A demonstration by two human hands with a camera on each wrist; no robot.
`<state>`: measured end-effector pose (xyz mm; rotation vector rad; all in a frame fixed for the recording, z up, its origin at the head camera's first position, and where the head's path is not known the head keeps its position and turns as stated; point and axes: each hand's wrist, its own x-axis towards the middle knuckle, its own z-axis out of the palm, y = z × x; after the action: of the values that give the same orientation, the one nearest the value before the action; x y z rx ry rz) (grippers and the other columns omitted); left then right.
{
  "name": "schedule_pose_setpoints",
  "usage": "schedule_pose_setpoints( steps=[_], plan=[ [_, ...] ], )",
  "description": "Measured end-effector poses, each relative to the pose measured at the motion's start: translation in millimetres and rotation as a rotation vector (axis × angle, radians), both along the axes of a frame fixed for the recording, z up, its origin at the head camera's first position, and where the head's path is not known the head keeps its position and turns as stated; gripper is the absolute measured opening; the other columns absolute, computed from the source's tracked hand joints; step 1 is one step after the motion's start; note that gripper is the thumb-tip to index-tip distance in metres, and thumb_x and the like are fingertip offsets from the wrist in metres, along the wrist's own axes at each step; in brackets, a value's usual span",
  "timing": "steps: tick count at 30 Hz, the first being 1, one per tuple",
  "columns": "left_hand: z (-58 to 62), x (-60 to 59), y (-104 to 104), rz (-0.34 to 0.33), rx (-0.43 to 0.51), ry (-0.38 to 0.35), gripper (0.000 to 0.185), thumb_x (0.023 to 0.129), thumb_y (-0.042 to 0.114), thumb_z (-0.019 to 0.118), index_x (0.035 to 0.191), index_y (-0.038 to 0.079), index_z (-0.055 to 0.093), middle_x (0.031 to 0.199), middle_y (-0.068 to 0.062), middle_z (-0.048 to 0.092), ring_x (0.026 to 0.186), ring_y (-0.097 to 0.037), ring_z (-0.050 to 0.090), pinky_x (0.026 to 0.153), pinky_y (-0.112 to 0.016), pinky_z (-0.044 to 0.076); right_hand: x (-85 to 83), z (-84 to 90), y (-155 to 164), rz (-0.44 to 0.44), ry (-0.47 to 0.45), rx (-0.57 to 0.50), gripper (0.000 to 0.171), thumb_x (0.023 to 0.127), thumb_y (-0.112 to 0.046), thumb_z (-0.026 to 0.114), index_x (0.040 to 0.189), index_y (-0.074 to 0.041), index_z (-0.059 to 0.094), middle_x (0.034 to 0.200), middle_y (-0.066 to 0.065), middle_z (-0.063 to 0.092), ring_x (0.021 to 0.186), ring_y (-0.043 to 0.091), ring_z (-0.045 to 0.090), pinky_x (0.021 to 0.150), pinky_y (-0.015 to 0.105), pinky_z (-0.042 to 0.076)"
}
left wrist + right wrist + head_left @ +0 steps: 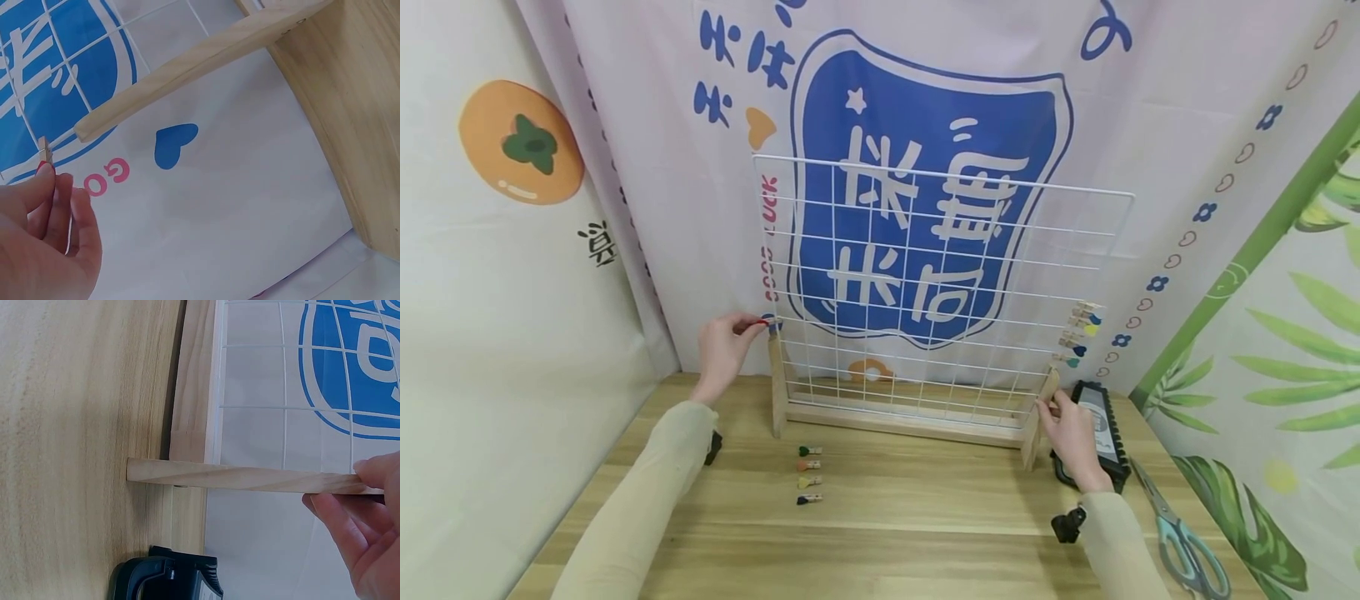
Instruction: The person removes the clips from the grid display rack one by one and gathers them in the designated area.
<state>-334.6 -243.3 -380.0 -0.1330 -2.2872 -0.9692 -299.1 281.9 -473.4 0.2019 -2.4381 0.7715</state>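
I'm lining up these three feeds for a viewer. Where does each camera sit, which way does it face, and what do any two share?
Head: worn on the head, looking forward and down at the wire grid on the table; both sleeves, left hand and right hand show.
Left wrist: at the left hand, facing the printed cloth; fingertips pinch a small peg.
Right wrist: at the right hand, facing the table; fingers hold the wooden post.
Shared: all three views show the grid's wires.
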Motion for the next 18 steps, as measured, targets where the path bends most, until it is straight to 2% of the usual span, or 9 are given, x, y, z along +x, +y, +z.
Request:
schedule_pose_setpoints(
  steps=[9,15,18],
  plan=[
    [-2.7,1.0,-3.1,0.043,0.014,0.08,0.014,0.088,0.009,0.073,0.093,-0.004,0.076,0.087,-0.022,0.076,0.069,-0.027,0.067,0.058,-0.006,0.034,-0.8,-1.5,0.2,0.001,-0.014,-0.014,0.013,0.096,-0.007,0.062,0.09,0.004,0.06,0.087,0.031,0.071,0.085,0.045,0.072,0.068,0.052,0.06],
    [-2.8,6.1,-7.7,0.042,0.016,0.073,0.015,0.09,0.01,0.072,0.096,-0.003,0.076,0.088,-0.023,0.076,0.072,-0.033,0.068,0.058,-0.006,0.035,-1.2,0.1,0.8,-0.001,-0.016,-0.007,0.014,0.096,-0.007,0.062,0.089,0.005,0.059,0.085,0.031,0.071,0.085,0.046,0.072,0.065,0.051,0.06],
    [-2.7,10.0,-9.6,0.034,0.024,0.056,0.017,0.091,0.012,0.071,0.098,-0.002,0.076,0.09,-0.023,0.076,0.071,-0.029,0.067,0.058,-0.007,0.037,-0.9,0.0,0.3,0.0,-0.02,-0.009,0.014,0.096,-0.007,0.062,0.089,0.005,0.059,0.085,0.031,0.071,0.084,0.046,0.072,0.066,0.051,0.06]
  ],
)
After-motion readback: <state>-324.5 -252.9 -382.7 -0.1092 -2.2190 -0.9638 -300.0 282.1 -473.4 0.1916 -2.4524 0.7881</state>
